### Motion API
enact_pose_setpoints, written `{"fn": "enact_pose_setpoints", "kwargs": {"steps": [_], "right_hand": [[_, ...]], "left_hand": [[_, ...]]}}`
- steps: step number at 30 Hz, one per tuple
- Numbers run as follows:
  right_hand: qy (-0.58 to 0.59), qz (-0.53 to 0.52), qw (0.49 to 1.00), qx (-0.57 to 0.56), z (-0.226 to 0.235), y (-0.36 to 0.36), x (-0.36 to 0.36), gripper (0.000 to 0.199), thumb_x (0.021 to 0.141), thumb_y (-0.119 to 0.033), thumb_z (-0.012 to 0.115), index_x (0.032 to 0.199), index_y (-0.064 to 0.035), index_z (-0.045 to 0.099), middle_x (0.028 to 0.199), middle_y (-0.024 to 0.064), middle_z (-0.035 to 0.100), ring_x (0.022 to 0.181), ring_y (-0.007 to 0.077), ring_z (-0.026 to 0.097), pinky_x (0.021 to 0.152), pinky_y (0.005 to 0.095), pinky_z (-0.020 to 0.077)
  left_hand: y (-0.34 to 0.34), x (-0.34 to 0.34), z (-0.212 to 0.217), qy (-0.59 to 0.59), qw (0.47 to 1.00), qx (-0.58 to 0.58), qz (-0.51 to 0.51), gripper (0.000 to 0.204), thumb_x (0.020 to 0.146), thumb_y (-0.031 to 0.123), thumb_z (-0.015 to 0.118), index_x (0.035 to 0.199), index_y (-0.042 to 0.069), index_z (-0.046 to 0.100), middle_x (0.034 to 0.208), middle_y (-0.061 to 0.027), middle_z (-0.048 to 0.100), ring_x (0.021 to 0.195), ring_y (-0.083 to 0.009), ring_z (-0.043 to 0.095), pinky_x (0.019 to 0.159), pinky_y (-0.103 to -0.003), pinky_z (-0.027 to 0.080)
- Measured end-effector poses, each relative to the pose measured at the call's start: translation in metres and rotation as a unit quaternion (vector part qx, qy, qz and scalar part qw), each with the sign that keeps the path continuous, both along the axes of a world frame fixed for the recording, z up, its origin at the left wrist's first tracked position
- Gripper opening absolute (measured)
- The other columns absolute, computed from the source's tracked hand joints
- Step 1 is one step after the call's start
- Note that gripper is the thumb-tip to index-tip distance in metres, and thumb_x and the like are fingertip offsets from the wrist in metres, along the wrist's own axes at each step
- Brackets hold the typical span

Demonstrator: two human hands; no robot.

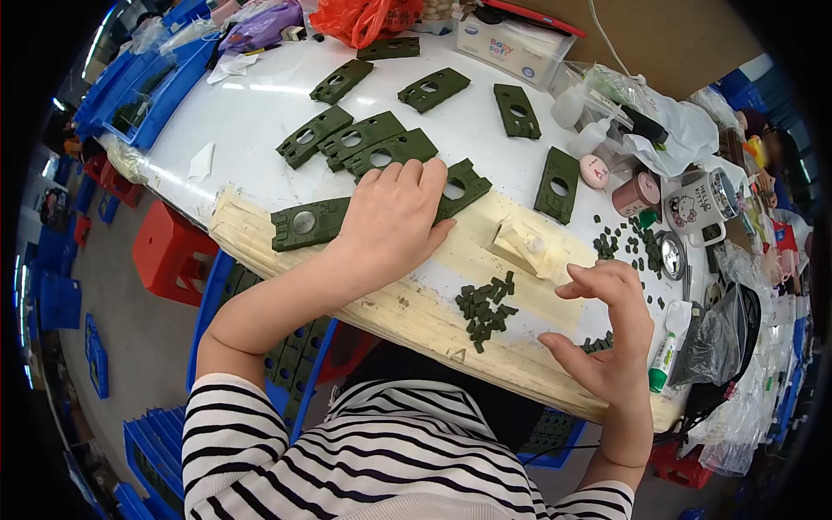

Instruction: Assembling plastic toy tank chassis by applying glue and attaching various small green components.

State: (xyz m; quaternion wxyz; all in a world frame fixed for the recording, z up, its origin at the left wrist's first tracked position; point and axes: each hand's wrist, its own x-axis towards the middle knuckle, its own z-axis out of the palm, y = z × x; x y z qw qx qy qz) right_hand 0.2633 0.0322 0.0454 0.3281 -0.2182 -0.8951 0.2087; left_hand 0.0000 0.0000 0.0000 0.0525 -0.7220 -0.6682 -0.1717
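Observation:
My left hand (394,212) reaches across the table with its fingers bent and its thumb below, closed on the near end of a dark green plastic tank hull (465,189) with a round hole. Another green tank hull (303,224) lies beside my left wrist, its far end hidden under the hand. Just beyond my knuckles lie further green hulls (407,149). My right hand (611,321) is raised over the right side, thumb and fingers spread, with nothing visible in it. Small green plastic pieces (485,308) lie in a pile to its left.
A crumpled cream-coloured block (526,244) stands on the taped table edge (381,299). More small green pieces (637,243) lie scattered at right, near a mug (693,208), a pink cup (635,194) and a green-capped tube (666,360). Blue trays (160,100) stand far left.

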Motion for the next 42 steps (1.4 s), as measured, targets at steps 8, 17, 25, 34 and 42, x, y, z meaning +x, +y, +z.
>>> {"fn": "enact_pose_setpoints", "kwargs": {"steps": [8,17,25,34,42], "right_hand": [[-0.016,-0.009,0.998,0.053,0.004,0.007,0.008,0.055,0.061,-0.011,0.082,0.112,-0.005,0.06,0.082,0.0038,0.065,0.08,0.0229,0.054,0.079,0.0367,0.0421],[0.016,-0.048,0.997,0.063,0.003,0.01,0.01,0.046,0.065,-0.007,0.08,0.107,-0.0047,0.062,0.076,0.0047,0.065,0.076,0.0237,0.055,0.081,0.0394,0.0437],[0.013,-0.057,0.998,-0.015,0.0,0.009,0.011,0.062,0.066,-0.012,0.082,0.121,-0.0008,0.056,0.109,0.0147,0.06,0.098,0.0307,0.058,0.088,0.0376,0.0449],[0.1,-0.031,0.993,-0.056,0.012,0.024,0.029,0.063,0.058,-0.016,0.088,0.112,0.0015,0.06,0.103,0.0112,0.063,0.095,0.0238,0.058,0.085,0.0331,0.0445],[0.119,0.003,0.988,-0.099,0.006,0.025,0.031,0.068,0.06,-0.021,0.088,0.116,0.0028,0.058,0.109,0.0115,0.061,0.096,0.0196,0.057,0.086,0.0315,0.044]], "left_hand": [[0.007,-0.022,0.005,0.026,0.993,0.112,0.018,0.036,0.077,0.028,0.073,0.096,0.005,0.053,0.085,-0.0084,0.053,0.083,-0.027,0.054,0.075,-0.039,0.043],[0.005,-0.049,0.009,0.073,0.995,0.036,0.055,0.025,0.073,0.017,0.075,0.087,0.004,0.06,0.095,-0.0103,0.052,0.091,-0.0292,0.05,0.081,-0.039,0.043],[-0.019,0.004,0.053,-0.05,0.985,0.066,-0.151,0.025,0.069,0.012,0.077,0.086,0.006,0.058,0.109,-0.0121,0.061,0.098,-0.0332,0.058,0.095,-0.045,0.044],[0.005,0.05,0.068,-0.304,0.893,0.073,-0.324,0.074,0.061,0.007,0.084,0.124,0.005,0.044,0.115,-0.0119,0.058,0.105,-0.0234,0.059,0.097,-0.043,0.045],[0.015,0.064,0.034,-0.695,0.62,-0.189,-0.311,0.089,0.065,0.003,0.083,0.137,0.005,0.031,0.127,-0.0128,0.05,0.114,-0.0234,0.055,0.094,-0.038,0.051]]}}
